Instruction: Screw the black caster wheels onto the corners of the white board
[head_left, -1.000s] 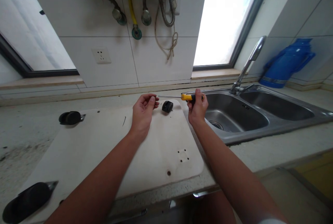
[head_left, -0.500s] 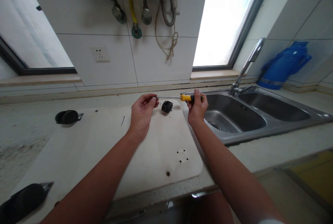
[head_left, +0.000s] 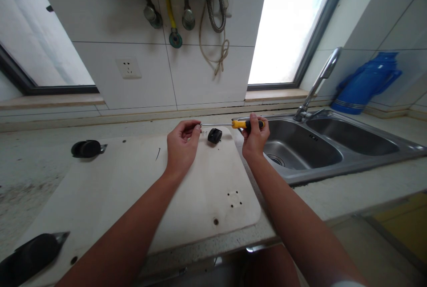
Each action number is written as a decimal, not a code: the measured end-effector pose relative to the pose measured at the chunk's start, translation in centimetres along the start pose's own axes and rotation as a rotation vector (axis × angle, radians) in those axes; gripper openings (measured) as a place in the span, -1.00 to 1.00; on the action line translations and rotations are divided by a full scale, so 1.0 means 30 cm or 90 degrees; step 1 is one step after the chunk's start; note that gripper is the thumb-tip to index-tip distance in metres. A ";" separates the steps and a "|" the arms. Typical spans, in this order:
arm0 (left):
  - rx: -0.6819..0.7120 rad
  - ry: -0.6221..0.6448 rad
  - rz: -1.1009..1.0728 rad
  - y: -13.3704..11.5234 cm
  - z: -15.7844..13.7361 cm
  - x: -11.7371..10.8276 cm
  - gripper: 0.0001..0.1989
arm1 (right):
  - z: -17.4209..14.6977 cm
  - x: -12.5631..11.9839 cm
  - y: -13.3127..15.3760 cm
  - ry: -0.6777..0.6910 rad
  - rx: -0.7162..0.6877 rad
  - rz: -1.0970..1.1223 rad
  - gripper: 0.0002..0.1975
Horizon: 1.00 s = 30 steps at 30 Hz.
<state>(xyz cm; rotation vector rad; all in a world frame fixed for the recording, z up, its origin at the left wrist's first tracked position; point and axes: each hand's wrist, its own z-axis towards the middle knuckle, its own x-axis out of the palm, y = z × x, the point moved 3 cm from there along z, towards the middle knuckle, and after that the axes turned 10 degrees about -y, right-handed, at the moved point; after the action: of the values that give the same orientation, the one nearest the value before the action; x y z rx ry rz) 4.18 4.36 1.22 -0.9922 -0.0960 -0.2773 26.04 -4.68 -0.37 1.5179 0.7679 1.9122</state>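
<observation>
My right hand (head_left: 255, 138) is closed around the yellow and black handle of a screwdriver (head_left: 240, 124), whose thin shaft lies level and points left. At its tip, my left hand (head_left: 183, 142) has thumb and fingers pinched together; anything small between them is too hidden to name. Both hands are above the far part of a white board (head_left: 207, 189) lying flat on the counter. Just below the shaft, a black caster (head_left: 214, 136) sits at the board's far right corner. Near the right front corner, the board shows several small holes and one larger hole.
Two more black casters, a far one (head_left: 86, 149) and a near one (head_left: 36, 258), are at the board's left. A thin dark strip (head_left: 158, 154) lies on it. To the right are a steel double sink (head_left: 293, 175), a faucet (head_left: 320, 80) and a blue jug (head_left: 368, 83).
My left fingers have closed in a little around the screwdriver's tip. My right hand and the screwdriver have shifted slightly to the right.
</observation>
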 end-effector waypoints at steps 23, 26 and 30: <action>0.032 0.031 0.027 -0.016 -0.004 -0.001 -0.92 | 0.004 -0.007 0.004 -0.017 -0.016 -0.023 -0.35; 0.040 0.035 0.035 -0.015 -0.005 -0.003 -0.93 | 0.006 -0.009 0.006 -0.025 -0.020 -0.034 -0.34; 0.068 0.052 0.047 -0.011 -0.005 -0.004 -0.92 | 0.008 -0.007 0.018 -0.034 -0.026 -0.046 -0.32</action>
<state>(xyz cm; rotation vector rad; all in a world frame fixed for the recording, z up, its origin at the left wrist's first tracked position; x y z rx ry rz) 3.97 4.09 1.38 -0.8760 0.0009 -0.2424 26.27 -5.18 -0.05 1.4894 0.7455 1.8164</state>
